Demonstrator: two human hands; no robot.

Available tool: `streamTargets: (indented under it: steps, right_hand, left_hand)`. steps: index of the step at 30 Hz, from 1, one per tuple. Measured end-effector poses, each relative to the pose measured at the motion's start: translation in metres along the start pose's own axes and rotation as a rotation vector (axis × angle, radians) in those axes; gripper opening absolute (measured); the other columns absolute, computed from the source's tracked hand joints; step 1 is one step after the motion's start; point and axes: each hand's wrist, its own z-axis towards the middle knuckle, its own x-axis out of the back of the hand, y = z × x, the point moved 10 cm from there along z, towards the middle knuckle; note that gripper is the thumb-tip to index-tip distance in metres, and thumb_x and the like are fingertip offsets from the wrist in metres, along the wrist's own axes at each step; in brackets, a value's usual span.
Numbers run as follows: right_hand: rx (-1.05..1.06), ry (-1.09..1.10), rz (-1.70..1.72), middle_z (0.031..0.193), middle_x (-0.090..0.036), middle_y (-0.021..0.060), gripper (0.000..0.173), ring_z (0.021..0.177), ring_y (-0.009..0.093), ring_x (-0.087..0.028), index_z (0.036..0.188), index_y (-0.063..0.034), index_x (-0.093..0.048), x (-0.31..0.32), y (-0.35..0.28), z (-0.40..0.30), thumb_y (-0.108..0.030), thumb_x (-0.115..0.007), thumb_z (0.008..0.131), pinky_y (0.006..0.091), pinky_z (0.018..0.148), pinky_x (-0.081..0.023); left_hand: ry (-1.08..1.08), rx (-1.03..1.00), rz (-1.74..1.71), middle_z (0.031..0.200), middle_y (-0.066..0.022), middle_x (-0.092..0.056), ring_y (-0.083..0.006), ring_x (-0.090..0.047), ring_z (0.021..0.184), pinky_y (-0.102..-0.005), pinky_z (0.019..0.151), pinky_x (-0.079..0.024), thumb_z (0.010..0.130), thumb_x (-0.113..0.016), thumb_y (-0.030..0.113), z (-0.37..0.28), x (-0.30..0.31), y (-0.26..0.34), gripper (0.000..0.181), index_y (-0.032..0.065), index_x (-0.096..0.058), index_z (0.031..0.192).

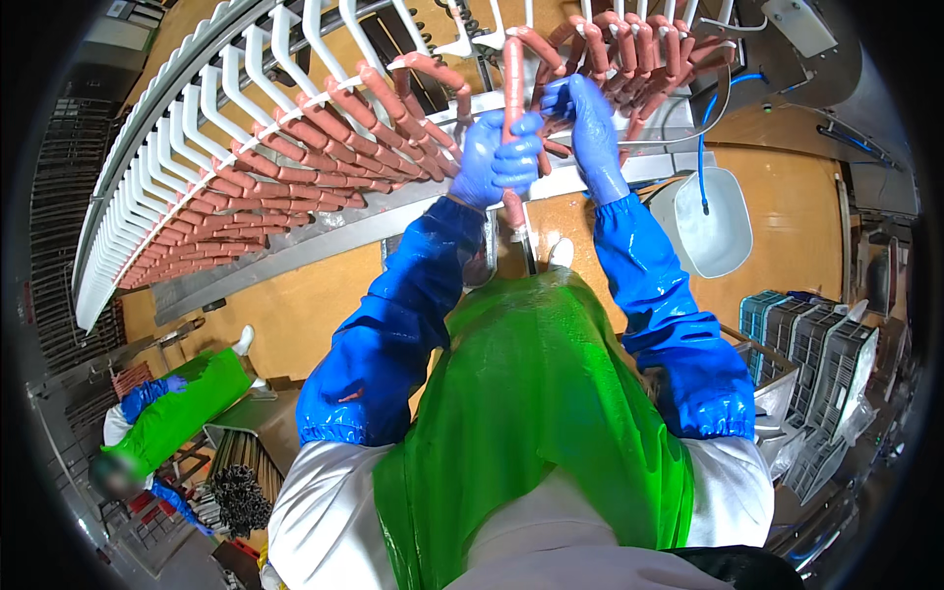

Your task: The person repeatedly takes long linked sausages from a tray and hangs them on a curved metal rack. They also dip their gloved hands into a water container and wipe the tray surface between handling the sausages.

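My left hand [499, 159], in a blue glove, is closed around a pink sausage link [513, 81] that stands up out of the fist; another link end hangs below it. To its right, my right hand [586, 133], also gloved and slightly blurred, is raised with fingers bent beside the hanging links; whether it touches a link cannot be told. Strings of linked sausages [324, 140] hang from a curved row of white hooks [243, 96] on the left. More sausage strings [634, 59] hang on hooks behind my right hand.
A metal ledge [243, 269] runs below the hanging sausages. At the right stand a white bin [712, 228] with a blue hose [703, 162] and stacked plastic crates [818, 369]. A co-worker [184, 405] in a green apron is at the lower left, near a bundle of metal rods [242, 479].
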Motion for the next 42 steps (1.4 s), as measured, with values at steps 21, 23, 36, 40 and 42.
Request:
streamTargets:
  steps: [21,23,36,40,42]
  right_hand:
    - [-0.761,-0.314,0.602,0.075,-0.054,0.0036,0.039,0.053,0.014,-0.051,0.116,-0.0097,-0.052,-0.032,0.090,-0.113,-0.047,-0.045,0.105,0.0255,0.046,-0.044]
    - [-0.797,-0.439,0.707,0.071,-0.054,0.0039,0.049,0.046,0.011,-0.043,0.117,-0.0103,-0.053,-0.037,0.096,-0.130,-0.056,-0.039,0.104,0.0234,0.040,-0.036]
    - [0.915,-0.467,-0.638,0.129,-0.056,0.0161,0.054,0.120,0.036,-0.053,0.129,-0.0064,-0.057,-0.053,-0.091,-0.078,-0.024,-0.077,0.081,0.0448,0.104,-0.040]
    - [0.725,-0.583,-0.387,0.102,-0.062,0.0091,0.041,0.090,0.022,-0.061,0.117,-0.0032,-0.061,-0.090,-0.129,-0.050,-0.035,-0.068,0.091,0.0354,0.079,-0.047]
    - [0.005,-1.035,-0.304,0.082,-0.061,0.0029,0.041,0.070,0.014,-0.059,0.122,-0.0028,-0.062,-0.099,-0.066,-0.062,-0.037,-0.059,0.098,0.0319,0.063,-0.045]
  left_hand:
    - [0.552,-0.616,0.830,0.078,-0.0006,-0.044,-0.0146,-0.046,0.071,-0.0310,0.066,-0.044,0.101,-0.051,0.024,-0.008,0.048,0.070,0.015,0.0097,-0.048,0.096]
    - [0.613,-0.658,0.944,0.075,-0.0001,-0.042,-0.0149,-0.045,0.068,-0.0304,0.064,-0.042,0.101,-0.050,0.024,-0.008,0.044,0.068,0.019,0.0108,-0.047,0.088]
    - [1.315,-0.313,1.864,0.082,0.0033,-0.058,-0.0036,-0.053,0.076,-0.0243,0.068,-0.050,0.094,-0.063,0.019,-0.048,-0.128,0.069,0.032,0.0044,-0.063,0.122]
    - [0.683,0.197,2.794,0.085,-0.0134,-0.060,-0.0284,-0.063,0.076,-0.0374,0.069,-0.051,0.085,-0.068,0.013,0.011,-0.194,0.018,0.026,0.0030,-0.062,0.109]
    - [0.440,0.132,3.041,0.091,-0.0130,-0.061,-0.0331,-0.064,0.080,-0.0396,0.068,-0.051,0.086,-0.069,0.013,0.025,-0.210,0.006,0.026,0.0050,-0.062,0.109]
